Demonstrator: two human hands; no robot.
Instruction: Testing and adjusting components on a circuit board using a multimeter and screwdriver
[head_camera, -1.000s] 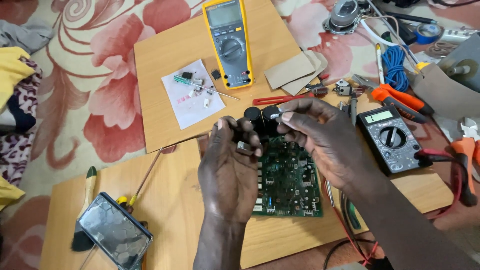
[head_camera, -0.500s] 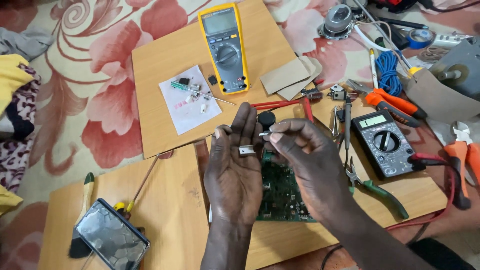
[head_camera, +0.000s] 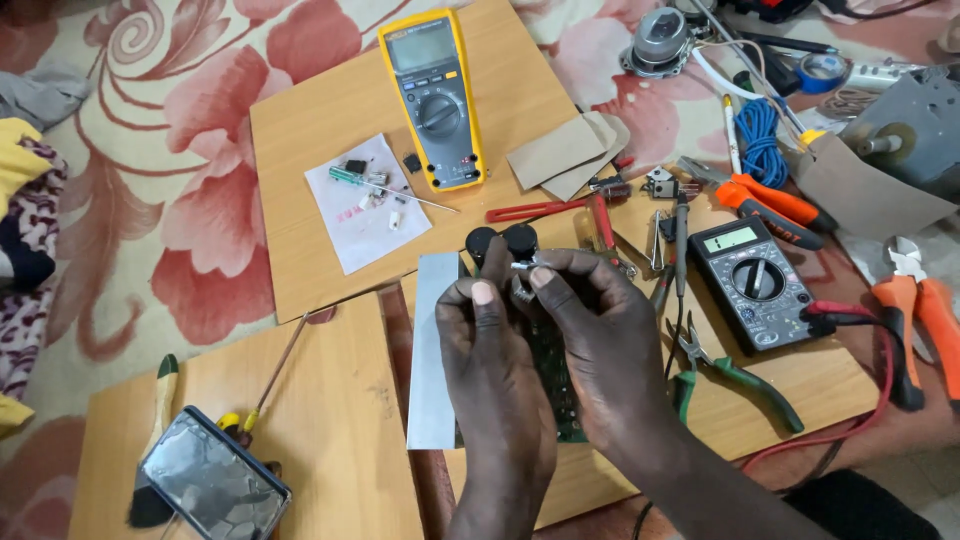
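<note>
My left hand and my right hand meet over a green circuit board that carries two black round capacitors at its far end. Both hands pinch a small metal component between thumb and fingertips, just above the board. A thin grey metal sheet lies against the board's left side. Most of the board is hidden under my hands.
A yellow multimeter and a white paper with small parts lie on the far wooden board. A black multimeter, green-handled pliers, orange pliers, red leads and a blue cable crowd the right. A phone lies front left.
The view has shifted slightly. My hands have drawn together over the board and both now pinch the small metal component. The grey sheet beside the board has come into sight.
</note>
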